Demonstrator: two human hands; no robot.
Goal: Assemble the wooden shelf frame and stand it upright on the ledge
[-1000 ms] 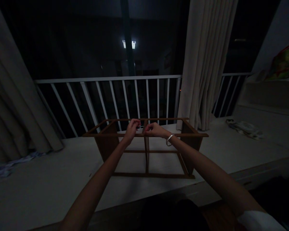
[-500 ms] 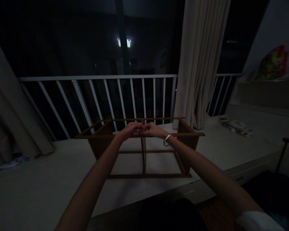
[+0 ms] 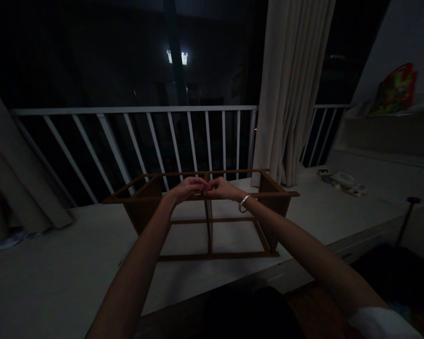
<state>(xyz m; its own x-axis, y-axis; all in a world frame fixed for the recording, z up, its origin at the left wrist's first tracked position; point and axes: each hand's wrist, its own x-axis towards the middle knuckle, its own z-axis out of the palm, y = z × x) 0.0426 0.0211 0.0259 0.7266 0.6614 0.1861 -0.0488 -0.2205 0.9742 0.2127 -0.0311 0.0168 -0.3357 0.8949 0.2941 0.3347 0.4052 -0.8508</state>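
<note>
A brown wooden frame (image 3: 268, 195) with open compartments stands on a pale platform (image 3: 56, 268) in front of a white railing. My left hand (image 3: 186, 188) and my right hand (image 3: 223, 188) meet over the frame's top middle, above its central upright. Both have their fingers curled in a pinch, fingertips nearly touching. What they pinch is too small and dark to make out. A silver bangle (image 3: 243, 203) circles my right wrist.
A white railing (image 3: 127, 110) runs behind the frame, with dark night beyond. A pale curtain (image 3: 293, 84) hangs at the right, another at the far left. Cloth lies on the platform at right (image 3: 342, 181). A colourful bag (image 3: 394, 89) sits on a ledge.
The view has shifted slightly, so the frame sits more to the left. My hands have drawn closer together over the frame's middle.
</note>
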